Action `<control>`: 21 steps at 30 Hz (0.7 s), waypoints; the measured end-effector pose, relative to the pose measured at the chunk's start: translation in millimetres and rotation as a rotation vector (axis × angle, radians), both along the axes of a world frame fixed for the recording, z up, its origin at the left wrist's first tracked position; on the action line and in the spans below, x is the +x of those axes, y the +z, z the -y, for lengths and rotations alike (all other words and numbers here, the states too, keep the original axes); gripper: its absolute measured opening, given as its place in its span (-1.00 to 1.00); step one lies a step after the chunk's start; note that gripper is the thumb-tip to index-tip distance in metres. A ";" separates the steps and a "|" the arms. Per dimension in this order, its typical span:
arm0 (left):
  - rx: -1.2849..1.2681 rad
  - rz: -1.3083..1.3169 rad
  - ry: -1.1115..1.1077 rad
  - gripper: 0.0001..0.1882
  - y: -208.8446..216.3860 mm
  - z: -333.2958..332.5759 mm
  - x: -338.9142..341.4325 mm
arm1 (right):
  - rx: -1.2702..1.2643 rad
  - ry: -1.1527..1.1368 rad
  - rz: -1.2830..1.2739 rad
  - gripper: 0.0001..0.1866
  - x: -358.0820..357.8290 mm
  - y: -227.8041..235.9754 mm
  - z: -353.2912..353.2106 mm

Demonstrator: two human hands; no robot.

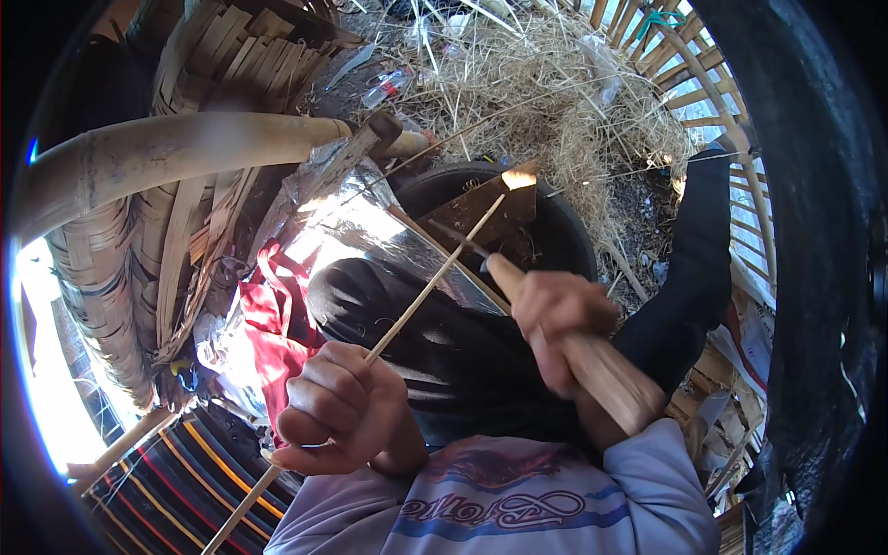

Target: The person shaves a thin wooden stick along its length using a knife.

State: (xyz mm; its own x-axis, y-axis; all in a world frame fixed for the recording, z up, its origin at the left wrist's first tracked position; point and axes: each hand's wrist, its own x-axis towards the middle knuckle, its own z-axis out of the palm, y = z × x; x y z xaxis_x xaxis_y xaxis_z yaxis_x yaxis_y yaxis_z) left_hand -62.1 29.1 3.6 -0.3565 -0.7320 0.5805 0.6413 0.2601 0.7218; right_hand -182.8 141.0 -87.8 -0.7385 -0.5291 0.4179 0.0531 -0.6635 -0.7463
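Here, left fingers clasp a thin stick, right fingers a wooden-handled knife

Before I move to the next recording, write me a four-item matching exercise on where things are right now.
1. thin stick
2. wooden handle
3. striped cloth
4. dry strands

A. lower left of the picture
B. in the right hand
C. upper part, right of centre
D. in the left hand

Pairs: 1-D, 2-B, 3-A, 4-C
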 end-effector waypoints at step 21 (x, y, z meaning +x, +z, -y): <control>-0.009 0.001 0.111 -0.47 -1.3 2.3 1.9 | -0.030 0.099 0.001 -0.84 10.5 -34.4 -5.7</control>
State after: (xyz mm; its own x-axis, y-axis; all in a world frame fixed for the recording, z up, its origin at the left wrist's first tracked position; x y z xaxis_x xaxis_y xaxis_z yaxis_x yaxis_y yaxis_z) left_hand -60.1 26.8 2.3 -0.2744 -0.7615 0.5872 0.6073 0.3362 0.7198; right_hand -172.2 146.7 -122.2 -0.6837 -0.5867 0.4340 0.1202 -0.6772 -0.7259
